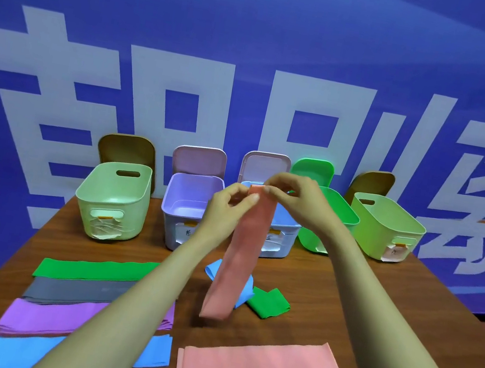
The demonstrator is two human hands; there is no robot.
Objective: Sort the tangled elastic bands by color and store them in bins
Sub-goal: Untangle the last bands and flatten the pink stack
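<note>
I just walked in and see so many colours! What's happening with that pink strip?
A person is sorting elastic bands. Their left hand and right hand pinch the top of a pink band, which hangs down over the wooden table. On the left a long green band, a grey band, a purple band and a long blue band lie flat. On the right lies a second pink band. A crumpled blue band and a folded green band sit bunched in the middle. Five open bins stand behind.
</note>
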